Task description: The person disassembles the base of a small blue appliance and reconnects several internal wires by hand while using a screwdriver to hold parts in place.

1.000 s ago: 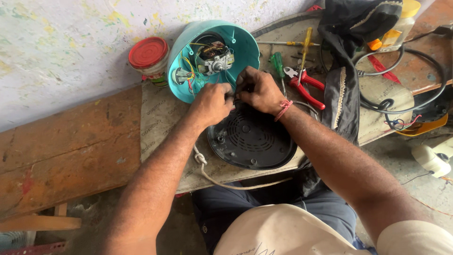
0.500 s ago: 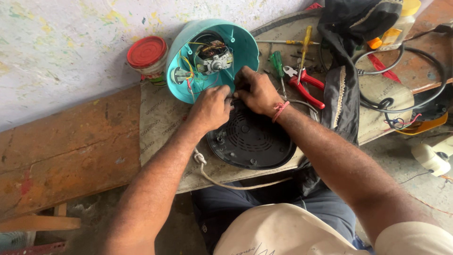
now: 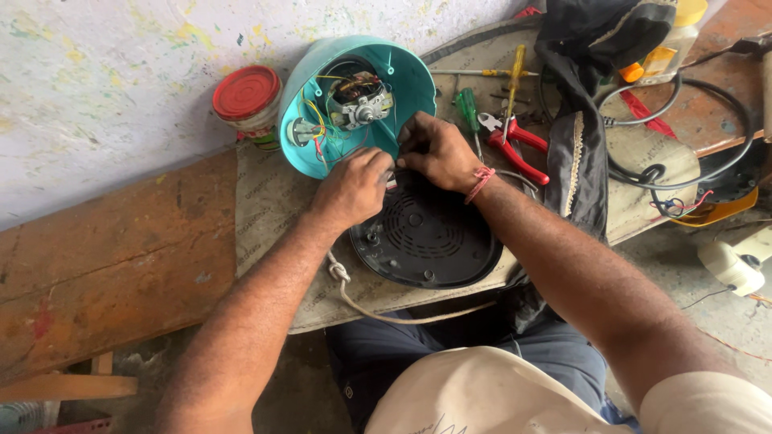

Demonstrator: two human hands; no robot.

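Observation:
A teal appliance housing (image 3: 418,76) lies on its side on the bench, its open base facing me, with a motor (image 3: 359,100) and coloured wires inside. A round black base cover (image 3: 430,241) lies flat in front of it. My left hand (image 3: 354,186) and my right hand (image 3: 434,149) meet at the housing's lower rim, above the cover's far edge. Their fingertips pinch something small there, a wire or a connector; I cannot tell which. A pale power cord (image 3: 354,297) runs from under my left wrist toward me.
A red-lidded jar (image 3: 248,96) stands left of the housing. Red-handled pliers (image 3: 519,149), a green screwdriver (image 3: 466,108) and a yellow screwdriver (image 3: 515,76) lie to the right. A black bag (image 3: 591,120), a coiled black cable (image 3: 708,137) and a bottle (image 3: 675,40) sit farther right.
Both hands have stayed together at the housing's lower rim, with only small finger movements. The view has shifted slightly.

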